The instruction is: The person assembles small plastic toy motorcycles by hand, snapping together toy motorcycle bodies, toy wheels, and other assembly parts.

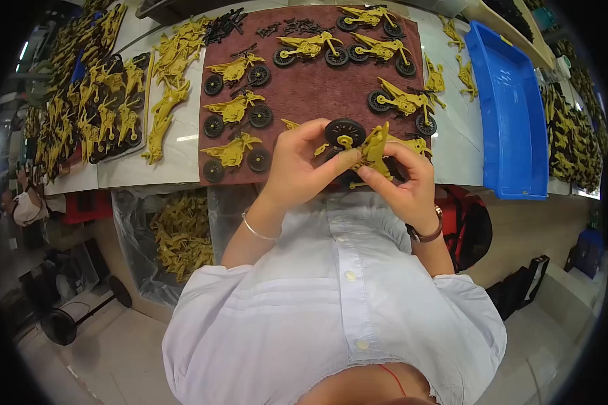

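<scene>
Close in front of me, over the near edge of a dark red cloth (317,94), I hold a yellow toy motorcycle (376,145) tilted up. A black spoked wheel (345,129) sits at its upper left end. My left hand (305,165) is closed on the wheel end, thumb pressed against the yellow part. On the other side, my right hand (412,183) pinches the yellow body between thumb and fingers. The toy's lower part is partly hidden by my fingers. Behind my hands, another yellow toy motorcycle (412,143) shows only in part.
Several toy motorcycles (236,108) with black wheels stand along the cloth's sides and far edge. Small black parts (297,27) lie at the back. Yellow pieces (172,88) are heaped left of the cloth. A blue tray (513,121) stands right. Below the table, a bag holds yellow parts (182,233).
</scene>
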Available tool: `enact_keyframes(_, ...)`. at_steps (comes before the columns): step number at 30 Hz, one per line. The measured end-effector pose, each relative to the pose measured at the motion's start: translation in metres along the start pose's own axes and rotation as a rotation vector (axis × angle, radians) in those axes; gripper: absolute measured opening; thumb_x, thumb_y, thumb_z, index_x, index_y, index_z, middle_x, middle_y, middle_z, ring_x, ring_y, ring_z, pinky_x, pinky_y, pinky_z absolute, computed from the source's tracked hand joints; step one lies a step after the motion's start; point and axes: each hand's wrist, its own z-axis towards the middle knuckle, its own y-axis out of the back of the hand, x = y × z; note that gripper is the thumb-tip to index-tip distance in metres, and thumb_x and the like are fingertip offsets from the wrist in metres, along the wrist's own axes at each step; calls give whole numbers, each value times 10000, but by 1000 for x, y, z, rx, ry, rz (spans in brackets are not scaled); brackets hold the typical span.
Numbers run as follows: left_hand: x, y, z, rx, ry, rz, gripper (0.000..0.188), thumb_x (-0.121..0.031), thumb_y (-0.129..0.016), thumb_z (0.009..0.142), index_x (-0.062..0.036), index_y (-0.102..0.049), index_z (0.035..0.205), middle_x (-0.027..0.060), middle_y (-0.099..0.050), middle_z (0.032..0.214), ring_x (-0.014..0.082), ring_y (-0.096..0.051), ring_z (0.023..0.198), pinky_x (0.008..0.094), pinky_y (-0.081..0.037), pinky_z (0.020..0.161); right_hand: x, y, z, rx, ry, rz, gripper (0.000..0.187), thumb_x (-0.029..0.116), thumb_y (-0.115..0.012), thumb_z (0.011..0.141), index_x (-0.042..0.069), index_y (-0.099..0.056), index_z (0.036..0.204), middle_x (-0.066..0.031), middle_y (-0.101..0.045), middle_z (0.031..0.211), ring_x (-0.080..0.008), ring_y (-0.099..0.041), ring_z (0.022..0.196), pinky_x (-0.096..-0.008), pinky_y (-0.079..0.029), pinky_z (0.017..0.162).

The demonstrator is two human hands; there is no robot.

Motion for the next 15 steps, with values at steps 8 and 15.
enact_keyframes(8,-8,2,4,-29,6,-108,493,62,-747,741,24,-584,1204,67,-650,1027,126,-615,952,266,-507,839,6,6,1,-144,-23,137,424,-49,-772,715,-49,-596,1100,-119,-654,1070,-166,-638,973,-272,-527,812)
enact_keyframes(15,-18,-9,0,-3,25,-179,476,58,-755,736,19,-614,1188,97,-657,1053,145,-625,964,281,-504,861,-16,7,-3,-192,48,450,411,-26,-791,720,-37,-622,1095,-121,-662,1059,-183,-629,986,-292,-518,823)
